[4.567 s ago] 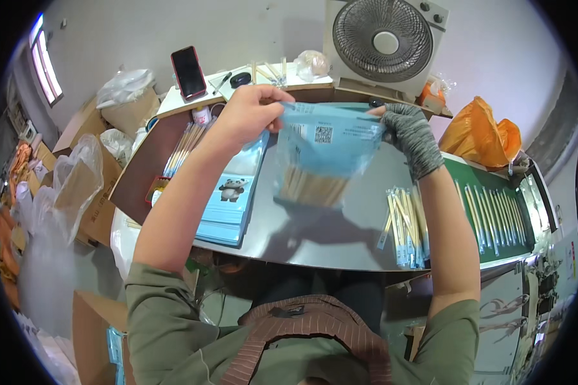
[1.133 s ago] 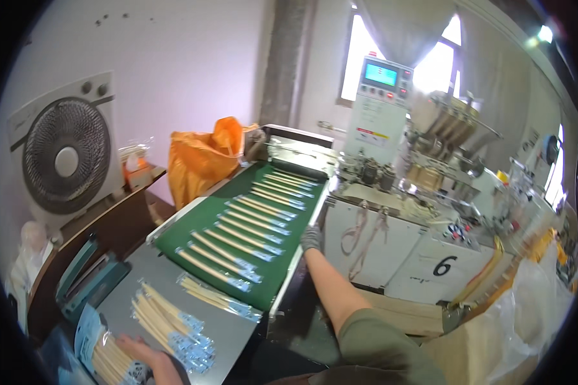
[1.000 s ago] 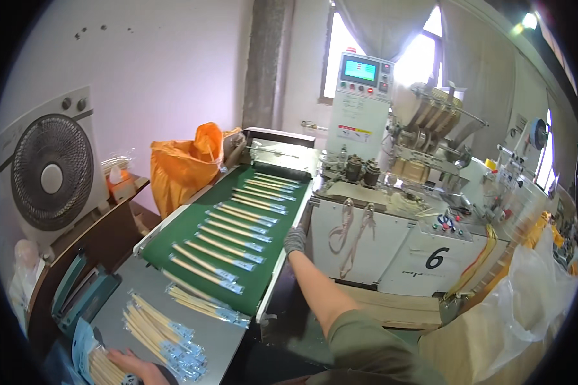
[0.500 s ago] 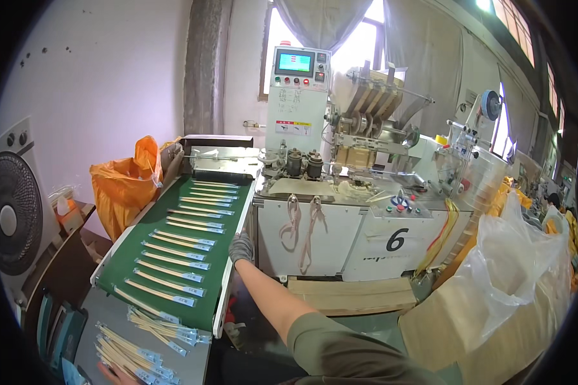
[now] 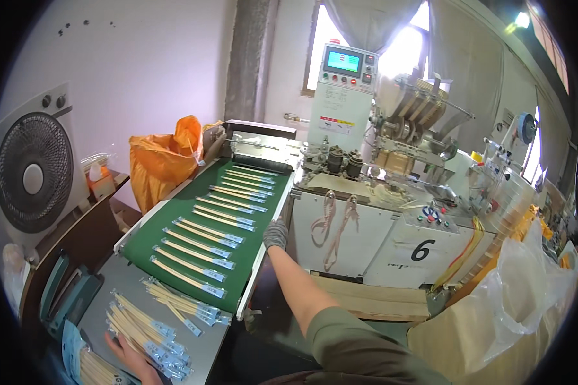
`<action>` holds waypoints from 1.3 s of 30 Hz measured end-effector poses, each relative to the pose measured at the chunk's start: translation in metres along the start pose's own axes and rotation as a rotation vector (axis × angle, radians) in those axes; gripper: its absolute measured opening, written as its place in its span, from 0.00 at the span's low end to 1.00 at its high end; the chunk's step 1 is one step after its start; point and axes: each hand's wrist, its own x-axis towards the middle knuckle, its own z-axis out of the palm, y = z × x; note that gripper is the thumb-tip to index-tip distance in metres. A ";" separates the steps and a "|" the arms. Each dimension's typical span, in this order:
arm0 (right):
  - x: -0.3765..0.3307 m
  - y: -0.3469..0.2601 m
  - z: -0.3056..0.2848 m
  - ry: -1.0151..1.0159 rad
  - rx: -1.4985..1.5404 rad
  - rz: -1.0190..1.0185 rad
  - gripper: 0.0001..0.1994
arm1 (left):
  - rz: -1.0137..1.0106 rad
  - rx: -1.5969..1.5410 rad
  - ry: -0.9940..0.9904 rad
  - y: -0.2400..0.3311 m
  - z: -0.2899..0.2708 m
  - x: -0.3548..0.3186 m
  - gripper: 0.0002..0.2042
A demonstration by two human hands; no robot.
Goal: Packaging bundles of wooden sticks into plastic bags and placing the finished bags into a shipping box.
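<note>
Rows of wrapped chopsticks [image 5: 202, 245] in clear sleeves with blue ends lie across a green conveyor belt [image 5: 149, 235]. Below the belt's near end, one loose heap of wrapped chopsticks [image 5: 181, 301] rests on a grey table [image 5: 109, 277]. A nearer pile of wrapped chopsticks [image 5: 149, 337] lies beside my bare left hand [image 5: 133, 360], whose fingers are stretched out along the pile's near left side. My right hand [image 5: 277, 235], in a grey glove, rests against the conveyor's right side rail; its fingertips are too unclear to read.
A bundle of chopsticks in a blue-printed bag [image 5: 87, 360] lies at the lower left, near a green plastic frame [image 5: 67, 292]. Beyond are a fan [image 5: 33, 178], an orange sack [image 5: 164, 163] and a packing machine [image 5: 340, 96]. Clear plastic bags [image 5: 520, 289] bulge at right.
The view has swung left, so the scene sits further right. Chopsticks have travelled down the belt, and the lowest one has left its end. More of my left hand shows beside the pile.
</note>
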 end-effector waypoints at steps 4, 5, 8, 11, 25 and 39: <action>0.002 0.004 0.005 0.087 -0.180 -0.111 0.23 | 0.014 -0.001 -0.011 -0.013 -0.008 0.009 0.26; -0.001 0.002 0.006 0.074 -0.175 -0.114 0.23 | 0.015 -0.018 0.002 -0.017 -0.010 0.010 0.27; -0.011 -0.011 0.003 -0.070 0.186 0.111 0.25 | 0.015 -0.064 0.014 -0.017 -0.016 0.009 0.27; 0.034 0.018 0.014 -0.026 -0.131 -0.051 0.24 | 0.050 0.053 -0.049 -0.014 -0.008 0.006 0.27; 0.156 -0.034 0.041 -0.217 -1.087 -0.583 0.39 | 0.264 0.587 -0.203 0.016 0.005 -0.025 0.31; -0.070 -0.082 0.006 -0.927 -0.591 -1.177 0.36 | 0.308 0.863 -0.262 0.035 0.001 -0.029 0.32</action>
